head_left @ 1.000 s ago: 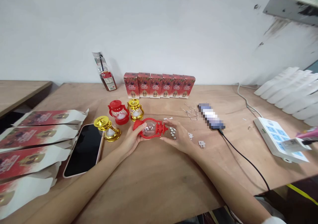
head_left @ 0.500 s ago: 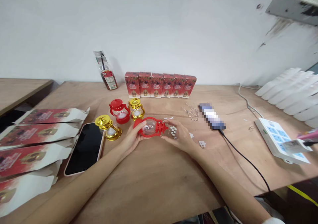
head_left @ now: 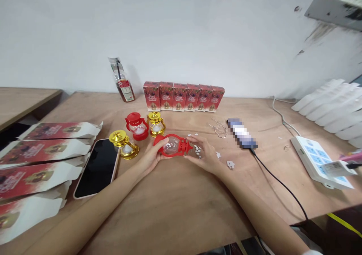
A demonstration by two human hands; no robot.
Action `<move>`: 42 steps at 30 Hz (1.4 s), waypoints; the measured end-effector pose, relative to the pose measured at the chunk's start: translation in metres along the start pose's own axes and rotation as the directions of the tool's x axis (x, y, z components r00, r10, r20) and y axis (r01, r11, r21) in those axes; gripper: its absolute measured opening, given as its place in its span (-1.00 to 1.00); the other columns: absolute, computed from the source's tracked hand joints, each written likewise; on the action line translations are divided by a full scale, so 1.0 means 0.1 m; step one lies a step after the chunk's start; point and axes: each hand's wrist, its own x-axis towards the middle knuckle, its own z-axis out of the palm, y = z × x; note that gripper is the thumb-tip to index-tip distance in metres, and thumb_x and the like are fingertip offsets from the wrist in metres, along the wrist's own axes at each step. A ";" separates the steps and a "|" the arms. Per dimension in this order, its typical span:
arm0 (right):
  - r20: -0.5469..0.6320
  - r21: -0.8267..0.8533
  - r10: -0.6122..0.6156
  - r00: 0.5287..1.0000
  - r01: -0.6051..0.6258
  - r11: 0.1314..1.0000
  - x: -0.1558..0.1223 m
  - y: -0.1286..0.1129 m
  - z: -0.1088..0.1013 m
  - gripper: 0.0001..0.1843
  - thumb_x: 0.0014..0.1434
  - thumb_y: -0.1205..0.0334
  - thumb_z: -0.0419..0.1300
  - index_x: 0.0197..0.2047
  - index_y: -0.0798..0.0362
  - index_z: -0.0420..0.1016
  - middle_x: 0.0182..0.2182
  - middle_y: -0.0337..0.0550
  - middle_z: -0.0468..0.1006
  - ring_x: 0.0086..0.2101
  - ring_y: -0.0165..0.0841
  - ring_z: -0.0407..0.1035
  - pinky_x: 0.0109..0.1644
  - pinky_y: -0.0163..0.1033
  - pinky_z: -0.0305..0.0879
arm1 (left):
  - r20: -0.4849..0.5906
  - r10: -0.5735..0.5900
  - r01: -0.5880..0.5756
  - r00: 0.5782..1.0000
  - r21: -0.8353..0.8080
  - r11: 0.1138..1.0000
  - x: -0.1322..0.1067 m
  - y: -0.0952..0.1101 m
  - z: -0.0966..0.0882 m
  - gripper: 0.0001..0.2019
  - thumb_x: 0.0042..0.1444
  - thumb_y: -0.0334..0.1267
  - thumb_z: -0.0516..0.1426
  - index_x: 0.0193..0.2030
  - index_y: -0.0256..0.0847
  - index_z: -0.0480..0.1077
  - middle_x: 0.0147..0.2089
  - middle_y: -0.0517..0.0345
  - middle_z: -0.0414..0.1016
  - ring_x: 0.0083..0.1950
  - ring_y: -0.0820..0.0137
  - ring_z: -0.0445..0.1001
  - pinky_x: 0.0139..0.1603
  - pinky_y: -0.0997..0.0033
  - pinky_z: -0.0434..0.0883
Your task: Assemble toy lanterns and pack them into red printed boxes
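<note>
My left hand point(head_left: 152, 157) is wrapped round the base of a red toy lantern point(head_left: 171, 146) with a clear globe, lying on its side with its top pointing right. At that top, my right hand point(head_left: 205, 155) curves with thumb and fingertips at the two sides of the cap. A thin wire handle seems to be between them, mostly hidden. Several button cells point(head_left: 197, 149) lie just behind the right fingers. Left of the hands stand another red lantern point(head_left: 137, 126) and two gold lanterns point(head_left: 124, 145) point(head_left: 155, 124).
Red printed boxes point(head_left: 180, 96) stand along the wall beside a bottle point(head_left: 124, 85). Flat boxes point(head_left: 42, 149) and a tablet point(head_left: 97, 168) lie left. Bent wires point(head_left: 219, 128), white scraps point(head_left: 230, 165), a cabled phone point(head_left: 241, 133) and a power strip point(head_left: 316, 158) are right.
Both hands and the red lantern keep nearly the same pose. The whole view has shifted slightly; nothing has been let go or picked up.
</note>
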 end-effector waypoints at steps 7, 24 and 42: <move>-0.007 0.000 0.045 0.999 -0.045 0.999 0.02 -0.02 -0.01 -0.24 0.04 0.14 0.31 0.24 -0.05 0.05 0.02 0.01 0.45 -0.02 -0.27 0.43 0.07 -0.08 0.41 | 0.017 0.004 -0.003 1.000 -0.043 0.999 0.02 -0.01 -0.02 -0.79 0.02 -0.27 0.22 -0.21 -0.31 0.41 -0.30 0.05 0.56 -0.45 0.41 0.52 -0.54 0.47 0.54; -0.042 -0.178 -0.164 0.986 0.155 0.972 0.17 -0.19 -0.02 -0.48 0.10 0.13 0.25 0.11 0.00 0.26 -0.11 0.00 0.49 -0.09 -0.30 0.44 -0.02 -0.20 0.43 | 0.016 0.058 -0.054 0.998 -0.165 0.985 -0.04 -0.01 -0.05 -0.79 -0.02 -0.29 0.21 -0.21 -0.28 0.40 -0.32 0.12 0.57 -0.40 0.39 0.54 -0.48 0.51 0.50; 0.151 -0.309 -0.179 0.972 0.218 0.926 0.15 -0.03 -0.10 -0.54 -0.04 0.28 0.26 -0.05 0.08 0.26 -0.17 0.07 0.47 -0.14 -0.17 0.43 -0.16 -0.10 0.46 | -0.102 0.245 -0.255 0.964 -0.104 0.961 -0.11 -0.09 0.09 -0.54 -0.31 -0.22 0.38 -0.29 -0.22 0.26 -0.40 0.30 0.49 -0.39 0.49 0.49 -0.28 0.49 0.45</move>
